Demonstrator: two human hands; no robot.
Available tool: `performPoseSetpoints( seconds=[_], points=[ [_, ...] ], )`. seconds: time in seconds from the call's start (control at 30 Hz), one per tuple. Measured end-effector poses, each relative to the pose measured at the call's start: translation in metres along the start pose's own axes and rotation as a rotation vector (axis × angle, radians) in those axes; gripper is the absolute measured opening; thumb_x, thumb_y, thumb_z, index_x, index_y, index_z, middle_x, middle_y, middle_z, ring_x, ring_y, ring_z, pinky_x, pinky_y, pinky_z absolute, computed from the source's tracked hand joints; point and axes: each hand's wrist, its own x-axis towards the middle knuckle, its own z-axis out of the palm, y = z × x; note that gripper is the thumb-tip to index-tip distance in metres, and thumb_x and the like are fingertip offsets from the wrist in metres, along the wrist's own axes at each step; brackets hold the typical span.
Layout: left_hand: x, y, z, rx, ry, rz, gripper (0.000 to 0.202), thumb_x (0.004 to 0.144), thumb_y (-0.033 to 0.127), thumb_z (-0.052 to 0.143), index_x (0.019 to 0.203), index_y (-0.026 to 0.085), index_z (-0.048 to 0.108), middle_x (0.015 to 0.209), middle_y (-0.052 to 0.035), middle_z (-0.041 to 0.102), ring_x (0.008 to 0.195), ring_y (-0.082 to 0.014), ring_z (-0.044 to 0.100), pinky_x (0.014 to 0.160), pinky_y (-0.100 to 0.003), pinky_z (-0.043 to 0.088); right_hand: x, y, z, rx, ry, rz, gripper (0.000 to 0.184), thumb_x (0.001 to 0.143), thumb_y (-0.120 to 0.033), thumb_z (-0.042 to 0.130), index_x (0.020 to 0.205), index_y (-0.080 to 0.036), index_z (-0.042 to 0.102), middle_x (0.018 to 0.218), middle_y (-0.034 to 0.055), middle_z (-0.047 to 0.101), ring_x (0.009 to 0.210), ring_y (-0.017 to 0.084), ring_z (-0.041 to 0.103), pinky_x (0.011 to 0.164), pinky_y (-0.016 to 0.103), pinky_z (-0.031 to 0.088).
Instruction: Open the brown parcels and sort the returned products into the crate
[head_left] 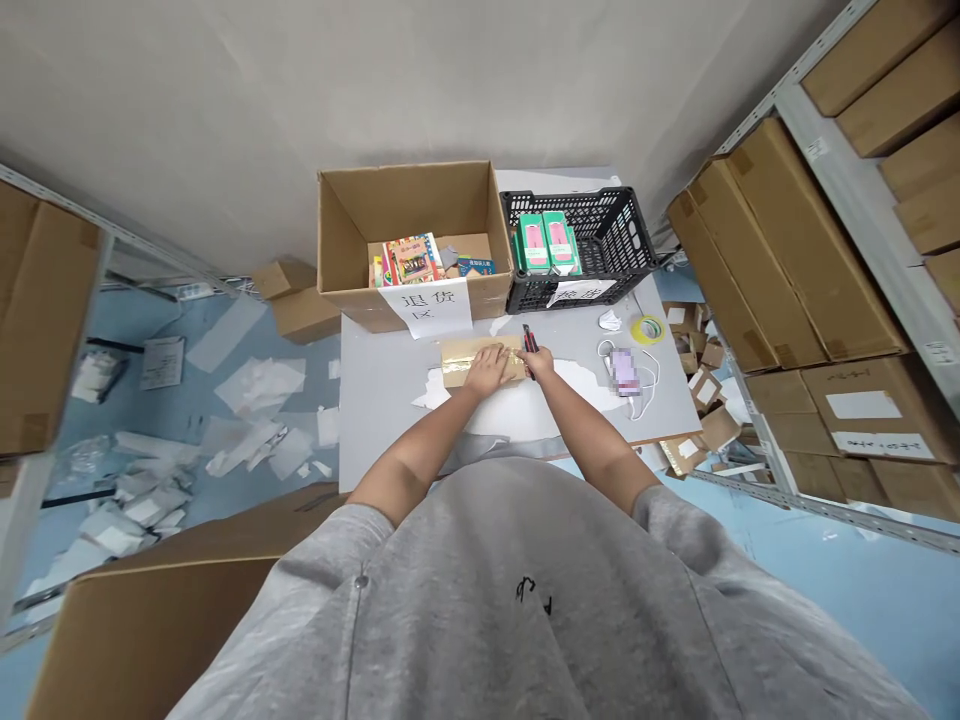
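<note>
Your left hand [486, 370] lies open, pressing the taped cardboard parcel [459, 362] mid-table [382, 420]; your right hand [538, 363] clamps the box cutter [530, 345]. Keep the blade away from your fingers.

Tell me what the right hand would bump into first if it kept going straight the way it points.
The right hand, holding a utility knife, would most likely meet the taped cardboard parcel first. Its end lies just ahead, though depth is hard to judge from above.
</note>
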Motion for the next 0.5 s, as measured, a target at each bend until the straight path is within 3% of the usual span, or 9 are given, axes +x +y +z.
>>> performPoseSetpoints(
  seconds=[0.1,0.37,0.5],
  points=[
    [-0.003,0.007,0.001,-0.007,0.012,-0.018,0.073,0.096,0.058,0.063,0.151,0.012,0.051,0.15,-0.0234,0.051,0.142,-0.0375,0.044,0.12,-0.05,0.031,0.015,-0.005,0.0,-0.07,0.007,0.071,0.031,0.074,-0.025,0.091,0.089,-0.016,0.066,0.052,-0.0046,0.057,0.042,0.013,0.054,0.041,0.023,0.046],
    [0.019,0.0,0.003,0.018,0.008,0.033,0.076,0.084,0.07,0.072,0.131,0.011,0.06,0.132,-0.0227,0.058,0.127,-0.039,0.049,0.11,-0.047,0.035,0.03,-0.007,0.002,-0.239,0.021,0.056,0.037,0.072,-0.03,0.092,0.096,-0.013,0.07,0.059,-0.0007,0.063,0.047,0.016,0.06,0.04,0.022,0.045],
    [0.022,-0.002,0.012,-0.006,0.033,0.043,0.076,0.076,0.072,0.079,0.122,0.013,0.063,0.124,-0.0221,0.06,0.121,-0.0403,0.052,0.103,-0.048,0.036,0.018,0.001,-0.009,-0.147,-0.07,-0.043,0.041,0.086,-0.035,0.084,0.116,-0.014,0.066,0.055,-0.0061,0.057,0.041,0.013,0.052,0.038,0.02,0.042]
  ],
)
